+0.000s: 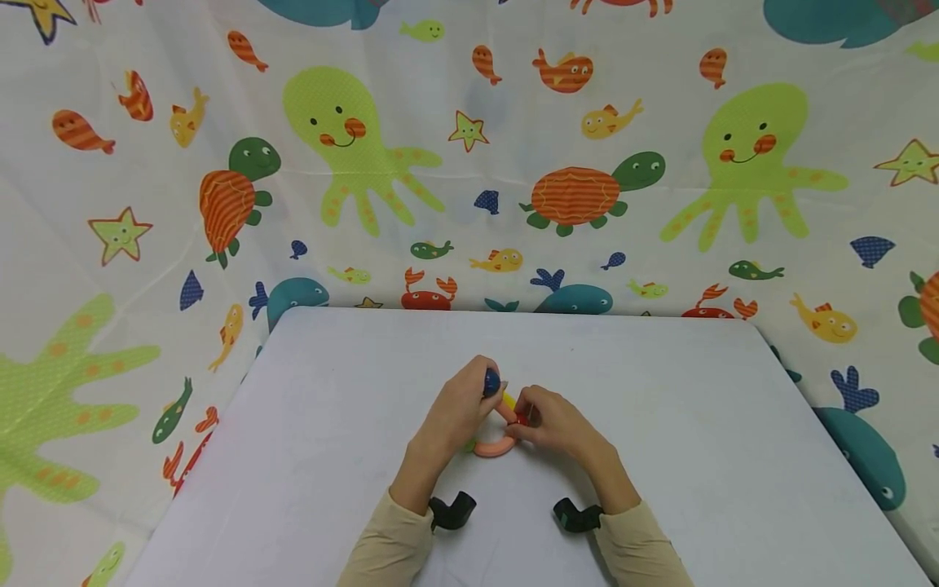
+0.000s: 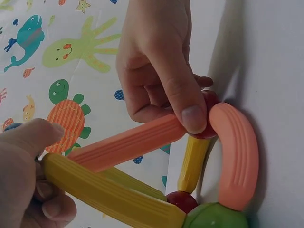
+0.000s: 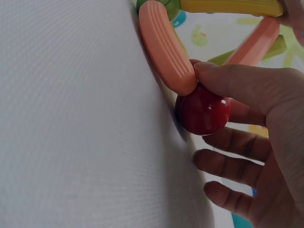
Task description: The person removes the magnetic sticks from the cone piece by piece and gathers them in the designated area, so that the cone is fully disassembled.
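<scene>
Stick-and-ball build (image 1: 506,412) can be spotted lower-middle of the head view, white counter (image 1: 323,456) under it. 1 blue ball (image 1: 492,381) is held in the left hand (image 1: 459,409), 1 red ball (image 3: 204,111) pinched in the right hand's grip (image 1: 557,421), pretty snug.

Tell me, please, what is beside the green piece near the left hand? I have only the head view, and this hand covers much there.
Observer: In the left wrist view, a second red ball shows beside the green ball; whether they touch, I cannot tell.
Operator: Does any bar go from the green ball to the left hand?
Observer: Yes, in the left wrist view a curved yellow bar runs between them.
Operator: And is the curved pink-orange bar smooth?
Observer: No, the right wrist view shows grooves along its length.
</scene>
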The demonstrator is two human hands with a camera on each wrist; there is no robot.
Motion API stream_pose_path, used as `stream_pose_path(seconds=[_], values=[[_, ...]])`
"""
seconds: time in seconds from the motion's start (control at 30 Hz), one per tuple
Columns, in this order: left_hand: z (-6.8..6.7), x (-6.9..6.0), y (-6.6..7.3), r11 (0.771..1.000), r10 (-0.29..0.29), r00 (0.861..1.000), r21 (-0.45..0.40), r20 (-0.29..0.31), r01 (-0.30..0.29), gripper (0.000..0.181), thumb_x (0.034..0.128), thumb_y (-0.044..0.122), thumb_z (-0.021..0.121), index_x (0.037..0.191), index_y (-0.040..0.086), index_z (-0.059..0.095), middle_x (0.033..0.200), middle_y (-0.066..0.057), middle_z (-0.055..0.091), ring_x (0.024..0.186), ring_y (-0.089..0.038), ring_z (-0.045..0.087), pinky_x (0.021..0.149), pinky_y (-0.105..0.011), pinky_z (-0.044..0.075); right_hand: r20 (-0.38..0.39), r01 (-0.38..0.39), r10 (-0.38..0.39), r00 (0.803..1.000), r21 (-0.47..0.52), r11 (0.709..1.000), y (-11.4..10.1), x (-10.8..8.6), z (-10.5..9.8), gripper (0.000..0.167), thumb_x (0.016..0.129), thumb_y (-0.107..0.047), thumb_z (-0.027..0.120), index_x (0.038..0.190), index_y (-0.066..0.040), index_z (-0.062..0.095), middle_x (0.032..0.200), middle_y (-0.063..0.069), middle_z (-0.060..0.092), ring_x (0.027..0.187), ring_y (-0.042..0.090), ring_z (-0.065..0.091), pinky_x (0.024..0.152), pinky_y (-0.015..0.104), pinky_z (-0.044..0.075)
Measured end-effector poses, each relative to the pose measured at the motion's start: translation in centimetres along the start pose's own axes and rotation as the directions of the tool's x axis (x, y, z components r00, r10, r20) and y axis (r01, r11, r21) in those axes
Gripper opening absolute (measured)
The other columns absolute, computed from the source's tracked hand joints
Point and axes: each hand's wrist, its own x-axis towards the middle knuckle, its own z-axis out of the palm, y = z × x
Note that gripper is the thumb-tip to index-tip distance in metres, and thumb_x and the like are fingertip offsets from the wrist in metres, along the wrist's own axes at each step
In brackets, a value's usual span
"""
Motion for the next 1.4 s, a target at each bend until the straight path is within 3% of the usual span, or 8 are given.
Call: stream_pose_path(seconds=[0.17,0.33,0.47,0.6,0.83,0.97,1.13,1.4], values=[[-0.5,-0.1,0.0,0.998,-0.002,0.999,-0.069,-0.050,-0.002,0.028,0.0962,0.022,0.068,0.113,0.006,0.052,0.097,-0.005,0.060,0.083,-0.015,0.059,0.077,-0.027,0.059,0.005,-0.007,0.007,1.000,-0.008,1.000,0.0,0.0,0.0,0.028,0.083,-0.038,0.081,0.091,-0.021,0.060,0.082,-0.009,0.056,0.073,0.007,0.050,0.063,0.020,0.045],[-1.3,-0.2,-0.4,0.986,-0.046,0.996,-0.162,-0.082,0.033,0.033,0.0950,0.024,0.065,0.117,0.006,0.050,0.098,-0.006,0.059,0.081,-0.017,0.058,0.070,-0.025,0.055,0.012,-0.034,0.033,0.999,0.005,0.999,-0.2,0.0,0.0,0.028,0.083,-0.037,0.081,0.090,-0.020,0.060,0.082,-0.008,0.056,0.073,0.009,0.051,0.063,0.021,0.045],[-1.8,-0.2,-0.9,0.981,-0.057,0.993,-0.193,-0.107,0.036,0.031,0.0955,0.025,0.055,0.120,0.006,0.048,0.104,-0.008,0.057,0.086,-0.018,0.058,0.076,-0.033,0.058,0.018,-0.070,0.070,0.997,0.008,0.998,-0.4,0.1,0.0,0.029,0.083,-0.037,0.081,0.091,-0.019,0.060,0.082,-0.008,0.056,0.074,0.010,0.051,0.064,0.021,0.046],[-2.3,-0.1,-1.6,0.983,-0.060,0.989,-0.178,-0.132,0.036,0.032,0.0958,0.025,0.048,0.122,0.007,0.047,0.111,-0.009,0.053,0.095,-0.021,0.058,0.086,-0.041,0.059,0.019,-0.109,0.109,0.994,0.005,0.994,-0.6,0.2,-0.1,0.028,0.082,-0.035,0.082,0.092,-0.019,0.061,0.081,-0.007,0.056,0.075,0.010,0.051,0.065,0.021,0.047],[-3.1,0.2,-2.9,0.987,-0.120,0.981,-0.126,-0.152,0.101,0.038,0.0985,0.029,0.050,0.130,0.007,0.048,0.119,-0.012,0.045,0.103,-0.025,0.058,0.094,-0.040,0.057,0.024,-0.141,0.141,0.990,0.016,0.990,-0.5,0.3,-0.4,0.027,0.083,-0.036,0.081,0.093,-0.020,0.061,0.085,-0.007,0.059,0.076,0.010,0.052,0.066,0.022,0.047],[-3.5,0.3,-3.9,0.983,-0.150,0.974,-0.128,-0.167,0.130,0.041,0.0981,0.027,0.056,0.133,0.007,0.051,0.117,-0.012,0.046,0.096,-0.025,0.057,0.086,-0.036,0.057,0.024,-0.126,0.125,0.992,0.019,0.992,-0.4,0.3,-0.5,0.028,0.083,-0.037,0.081,0.093,-0.020,0.061,0.086,-0.007,0.059,0.077,0.010,0.053,0.066,0.022,0.047],[-3.7,0.3,-5.0,0.980,-0.184,0.963,-0.107,-0.199,0.165,0.045,0.0962,0.026,0.063,0.135,0.008,0.050,0.113,-0.009,0.050,0.088,-0.019,0.050,0.072,-0.028,0.048,0.022,-0.112,0.111,0.994,0.027,0.993,-0.3,0.3,-0.5,0.028,0.083,-0.037,0.080,0.093,-0.019,0.061,0.086,-0.007,0.058,0.076,0.010,0.052,0.065,0.022,0.046],[-3.9,0.1,-6.6,0.968,-0.234,0.933,-0.152,-0.272,0.199,0.046,0.0930,0.021,0.071,0.131,0.001,0.052,0.116,-0.014,0.059,0.087,-0.024,0.056,0.074,-0.031,0.050,0.017,-0.126,0.126,0.992,0.032,0.992,-0.4,0.3,-0.5,0.027,0.084,-0.036,0.080,0.094,-0.018,0.061,0.086,-0.006,0.058,0.077,0.011,0.052,0.065,0.022,0.046]])
